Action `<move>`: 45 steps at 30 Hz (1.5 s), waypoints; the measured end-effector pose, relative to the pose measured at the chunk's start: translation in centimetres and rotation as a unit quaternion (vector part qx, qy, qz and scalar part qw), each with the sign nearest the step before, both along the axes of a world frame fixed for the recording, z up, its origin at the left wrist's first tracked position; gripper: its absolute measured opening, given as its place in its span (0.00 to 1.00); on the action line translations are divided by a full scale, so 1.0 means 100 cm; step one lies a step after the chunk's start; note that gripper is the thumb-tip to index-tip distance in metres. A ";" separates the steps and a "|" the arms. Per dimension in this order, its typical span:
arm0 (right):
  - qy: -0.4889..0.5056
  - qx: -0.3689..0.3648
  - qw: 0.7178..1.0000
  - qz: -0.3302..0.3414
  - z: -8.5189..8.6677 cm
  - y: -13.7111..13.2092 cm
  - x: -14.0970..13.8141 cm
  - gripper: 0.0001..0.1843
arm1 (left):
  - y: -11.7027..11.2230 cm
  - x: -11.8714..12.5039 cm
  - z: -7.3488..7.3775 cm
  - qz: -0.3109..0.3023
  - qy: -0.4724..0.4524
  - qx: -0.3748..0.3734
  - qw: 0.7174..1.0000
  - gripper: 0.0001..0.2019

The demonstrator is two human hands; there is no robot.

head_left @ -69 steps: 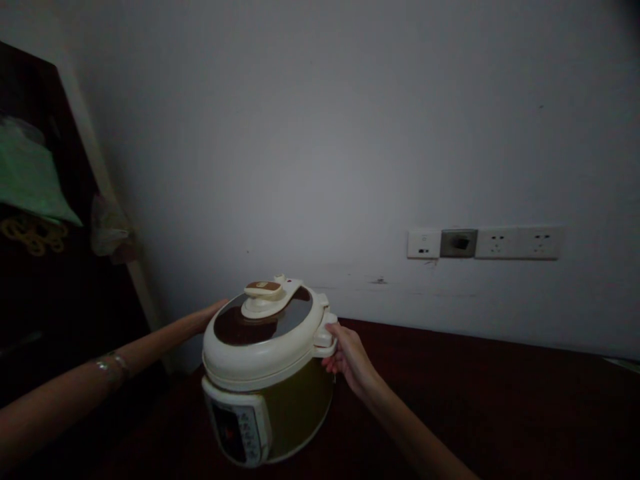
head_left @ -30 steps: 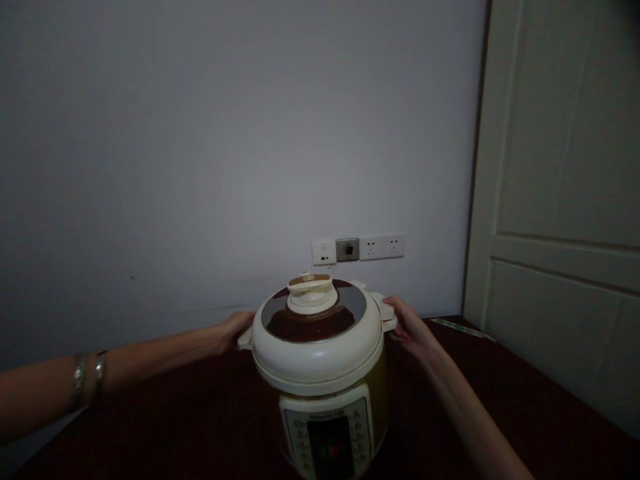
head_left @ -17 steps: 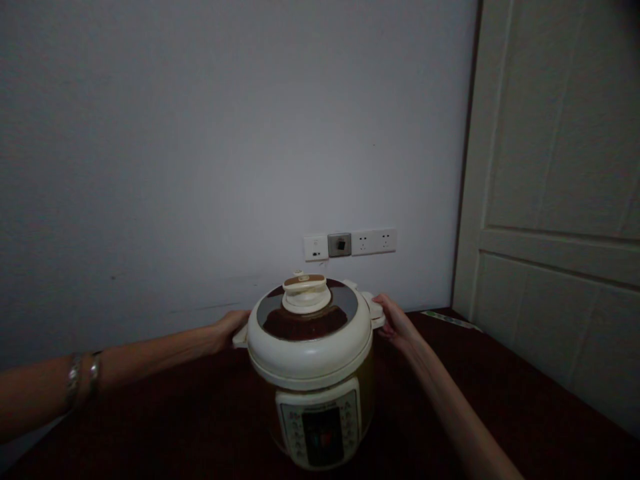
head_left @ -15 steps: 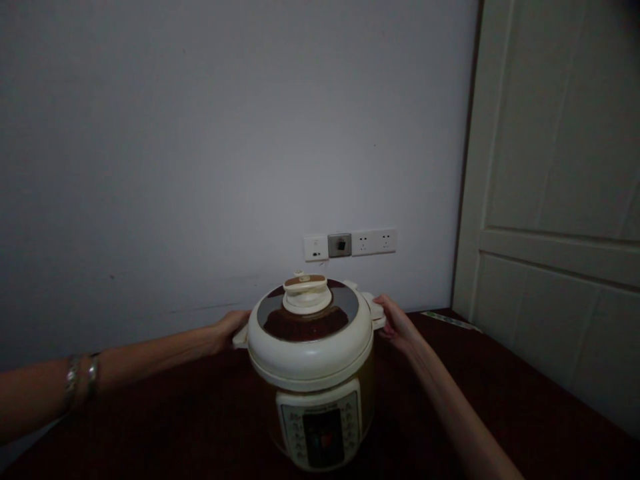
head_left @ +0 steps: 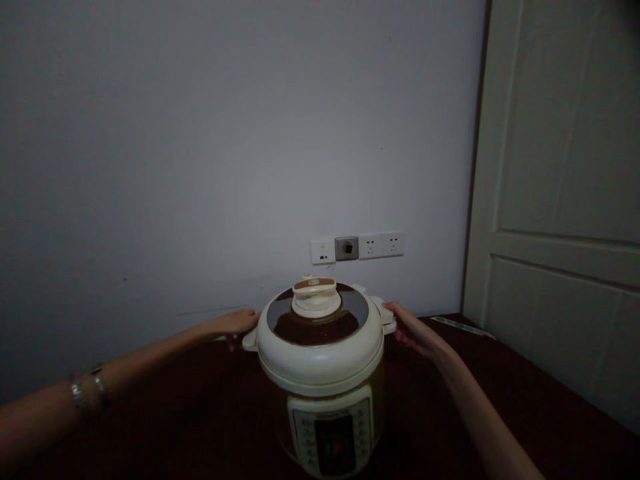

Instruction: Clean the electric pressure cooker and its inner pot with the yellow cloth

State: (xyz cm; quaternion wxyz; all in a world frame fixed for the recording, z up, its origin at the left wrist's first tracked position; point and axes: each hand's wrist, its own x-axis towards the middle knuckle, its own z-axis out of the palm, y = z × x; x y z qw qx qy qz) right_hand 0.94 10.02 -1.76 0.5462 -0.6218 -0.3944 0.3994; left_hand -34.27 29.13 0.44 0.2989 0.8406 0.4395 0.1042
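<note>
A white and brown electric pressure cooker [head_left: 323, 363] stands upright in front of me, its lid [head_left: 320, 330] on and its control panel facing me. My left hand [head_left: 239, 324] is at the side handle on the left, fingers bent and partly hidden behind the handle and rim. On the opposite side, my right hand [head_left: 407, 330] has its fingers closed around the right handle [head_left: 385, 317]. A knob-like grip [head_left: 316, 297] tops the lid. The cooker's lower edge is cut off by the frame.
The dark red tabletop [head_left: 200, 413] meets a pale wall [head_left: 225, 147] behind. Sockets and a switch [head_left: 370, 247] sit on that wall. A patterned strip [head_left: 463, 327] lies at the back right, beside a panelled door [head_left: 560, 200].
The view has shifted slightly, so everything appears a little farther right. My left wrist is raised and the hand's hold on its handle looks altered. My right hand stays at its handle.
</note>
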 end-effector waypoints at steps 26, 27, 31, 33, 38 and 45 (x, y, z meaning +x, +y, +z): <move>-0.463 -0.091 0.819 -0.327 -0.125 -0.005 0.113 0.23 | -0.080 0.118 0.068 -0.135 -0.056 0.413 0.899 0.26; -0.478 -0.094 0.814 -0.316 -0.130 -0.004 0.114 0.23 | -0.081 0.119 0.067 -0.124 -0.044 0.419 0.898 0.25; -0.523 -0.102 0.796 -0.286 -0.143 0.001 0.121 0.20 | -0.084 0.122 0.062 -0.094 -0.019 0.452 0.887 0.23; -0.535 -0.103 0.790 -0.281 -0.145 0.002 0.125 0.20 | -0.083 0.123 0.061 -0.091 -0.015 0.463 0.882 0.23; -0.552 -0.102 0.779 -0.279 -0.148 0.003 0.128 0.20 | -0.081 0.125 0.061 -0.068 -0.036 0.437 0.896 0.23; -0.547 -0.108 0.781 -0.281 -0.147 0.002 0.128 0.20 | -0.082 0.125 0.064 -0.054 -0.044 0.419 0.905 0.21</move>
